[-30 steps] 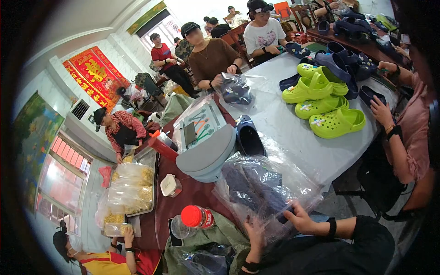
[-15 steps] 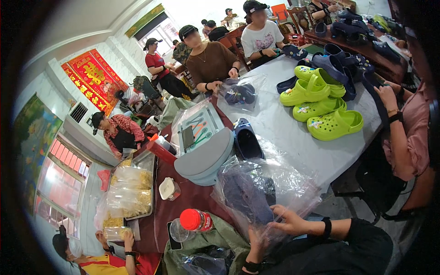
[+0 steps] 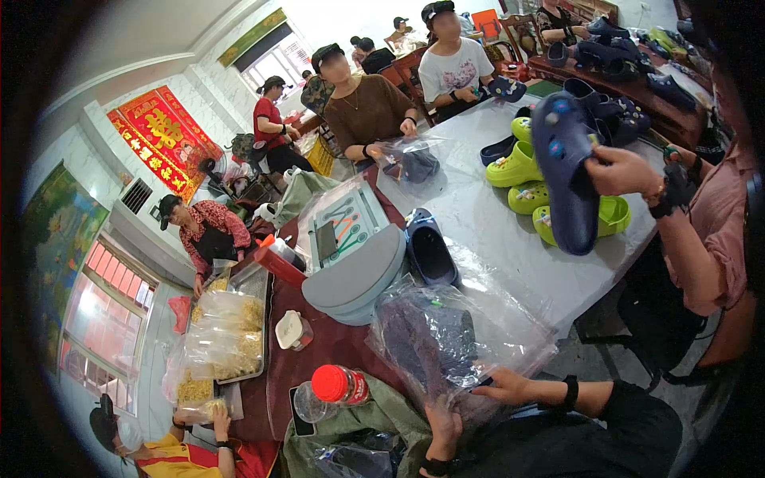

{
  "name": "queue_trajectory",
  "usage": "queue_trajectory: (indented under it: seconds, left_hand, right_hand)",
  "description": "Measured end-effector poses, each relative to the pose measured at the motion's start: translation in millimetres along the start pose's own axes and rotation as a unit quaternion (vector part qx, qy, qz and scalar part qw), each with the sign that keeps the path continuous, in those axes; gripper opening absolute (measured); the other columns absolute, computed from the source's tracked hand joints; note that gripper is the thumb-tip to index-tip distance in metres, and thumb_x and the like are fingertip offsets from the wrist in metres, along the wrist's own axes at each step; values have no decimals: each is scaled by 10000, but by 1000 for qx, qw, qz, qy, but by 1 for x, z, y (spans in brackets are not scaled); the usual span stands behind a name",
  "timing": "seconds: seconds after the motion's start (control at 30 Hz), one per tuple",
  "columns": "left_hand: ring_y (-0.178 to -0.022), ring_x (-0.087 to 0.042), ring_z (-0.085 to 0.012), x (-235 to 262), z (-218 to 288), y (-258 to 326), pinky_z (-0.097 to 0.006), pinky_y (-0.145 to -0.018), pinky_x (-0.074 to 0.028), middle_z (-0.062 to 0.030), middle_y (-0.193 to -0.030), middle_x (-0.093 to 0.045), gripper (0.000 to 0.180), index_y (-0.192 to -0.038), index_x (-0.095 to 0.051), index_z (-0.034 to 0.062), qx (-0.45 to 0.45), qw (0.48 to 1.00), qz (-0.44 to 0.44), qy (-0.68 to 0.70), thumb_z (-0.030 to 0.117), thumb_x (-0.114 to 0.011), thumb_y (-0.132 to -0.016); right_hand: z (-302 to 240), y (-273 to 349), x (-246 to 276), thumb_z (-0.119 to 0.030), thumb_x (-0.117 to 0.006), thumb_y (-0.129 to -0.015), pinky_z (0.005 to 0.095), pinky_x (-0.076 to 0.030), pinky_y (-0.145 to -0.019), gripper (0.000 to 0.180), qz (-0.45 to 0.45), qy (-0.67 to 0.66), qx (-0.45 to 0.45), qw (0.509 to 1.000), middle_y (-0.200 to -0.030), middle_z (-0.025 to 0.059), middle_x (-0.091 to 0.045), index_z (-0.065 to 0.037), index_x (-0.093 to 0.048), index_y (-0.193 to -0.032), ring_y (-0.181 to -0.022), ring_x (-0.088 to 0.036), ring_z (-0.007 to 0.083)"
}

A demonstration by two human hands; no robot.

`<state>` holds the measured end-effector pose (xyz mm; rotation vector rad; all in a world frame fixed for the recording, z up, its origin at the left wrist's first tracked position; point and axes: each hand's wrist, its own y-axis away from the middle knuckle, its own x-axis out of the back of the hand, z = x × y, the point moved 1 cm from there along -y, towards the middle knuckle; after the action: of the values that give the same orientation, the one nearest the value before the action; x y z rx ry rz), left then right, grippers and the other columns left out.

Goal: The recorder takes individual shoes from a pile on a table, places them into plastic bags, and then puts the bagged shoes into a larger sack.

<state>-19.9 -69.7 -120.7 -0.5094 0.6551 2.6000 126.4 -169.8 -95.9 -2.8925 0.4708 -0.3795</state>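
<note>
A clear plastic bag [image 3: 510, 319] lies on the near side of the table with a pair of navy clogs [image 3: 434, 338] inside it. My left hand [image 3: 444, 426] grips the bag's near edge below the clogs. To its right, my right hand [image 3: 510, 387] is closed at the bag's opening by the clogs' near end; its fingertips are partly hidden by the shiny film. Just beyond the bag stands a loose navy clog [image 3: 430, 247]. A co-worker's hand [image 3: 625, 171] on the right holds up another navy clog [image 3: 564, 179].
Lime-green clogs [image 3: 514, 166] and more navy clogs [image 3: 629, 111] are piled on the white tabletop [image 3: 478, 203]. Left of the bag are a grey plastic case [image 3: 355, 275], a red-lidded jar [image 3: 331, 383], a small white-lidded tub [image 3: 294, 329] and a tray of bagged yellow food [image 3: 231, 331].
The co-worker at right has lifted a navy clog over the green ones. My right hand has moved slightly down, and the clogs in the bag lie flatter.
</note>
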Motion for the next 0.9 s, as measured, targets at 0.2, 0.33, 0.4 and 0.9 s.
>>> queue_trajectory:
  seconds: [0.2, 0.33, 0.4, 0.9]
  left_hand:
    - [-676, -550, -100, -26, 25, 18, -225, -535, -438, -15, -881, -579, 314, -1161, -513, 23, -35, 999, -10, -27, -25, -527, -851]
    - [-598, -524, -98, -8, 12, 10, -227, -476, -406, -12, -815, -556, 309, -1135, -514, 38, -22, 999, -39, -20, -17, -578, -838]
    - [-572, -516, -99, 5, 3, 2, -232, -455, -395, -18, -809, -556, 307, -1126, -516, 45, -1, 999, -46, -23, -9, -600, -835]
    - [-565, -554, -166, 0, 8, 7, -298, -448, -433, -68, -733, -572, 157, -972, -538, -15, 99, 993, 10, -58, 62, -621, -863]
  right_hand:
    - [-20, -8, 3, -335, -538, -936, 418, -415, -826, 415, -79, -76, -69, 992, -1054, 241, -558, 33, -497, -1124, -965, -552, 323]
    - [21, -9, -9, -312, -534, -944, 405, -408, -857, 418, 11, 108, 80, 991, -1101, 230, -546, 37, -474, -1166, -1010, -533, 310]
    - [-7, -20, 5, -301, -549, -938, 397, -372, -944, 484, -170, -20, -59, 983, -1203, 230, -501, 51, -417, -1243, -1125, -477, 323]
    - [-18, -17, 1, -375, -542, -915, 445, -377, -985, 585, -44, 110, -88, 989, -1344, 317, -388, -8, -381, -1342, -1205, -434, 442]
